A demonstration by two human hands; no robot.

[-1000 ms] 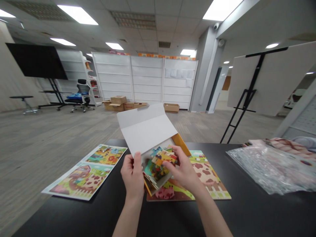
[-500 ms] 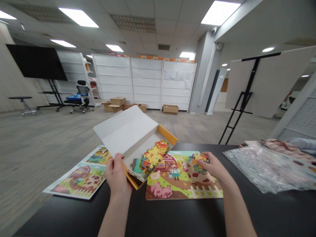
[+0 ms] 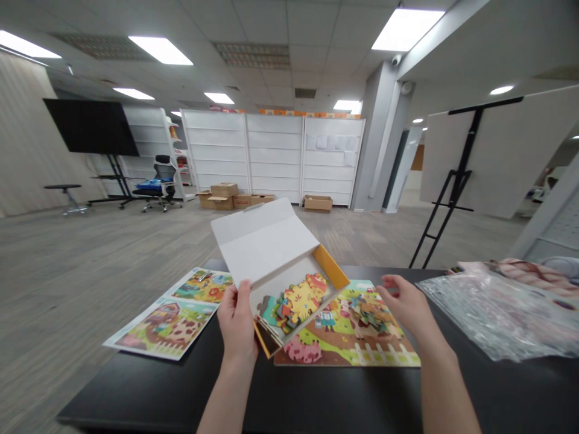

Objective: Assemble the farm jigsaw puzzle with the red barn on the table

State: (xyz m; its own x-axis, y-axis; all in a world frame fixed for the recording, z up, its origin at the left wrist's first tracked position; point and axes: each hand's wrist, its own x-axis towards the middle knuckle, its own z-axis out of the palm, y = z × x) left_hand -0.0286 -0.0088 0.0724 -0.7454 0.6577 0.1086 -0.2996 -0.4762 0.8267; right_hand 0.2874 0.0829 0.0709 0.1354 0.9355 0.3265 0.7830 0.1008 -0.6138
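Observation:
My left hand point(image 3: 238, 322) grips the near left corner of an open yellow-edged cardboard box point(image 3: 335, 267), thumb on the inside, holding it tilted above the table. Its white lid point(image 3: 265, 238) stands folded back. Jigsaw puzzle pieces point(image 3: 302, 300) lie heaped inside, yellow, orange and teal. Under and right of the box is a farm picture puzzle board point(image 3: 384, 357), partly covered by it. A small pile of loose puzzle pieces point(image 3: 371, 314) rests on the board. Just right of that pile, my right hand point(image 3: 407, 306) hovers with fingers apart, holding nothing.
A printed picture sheet point(image 3: 172, 322) lies at the left of the black table point(image 3: 335, 398). Clear plastic bags point(image 3: 506, 310) with pinkish contents cover the right side. Beyond the table stand an easel point(image 3: 452, 187), cardboard boxes point(image 3: 221, 194) and an office chair point(image 3: 158, 184).
My right hand has let go of puzzle pieces, which now lie on the board, and moved slightly right. The box in my left hand has shifted right over the board. The view has turned slightly.

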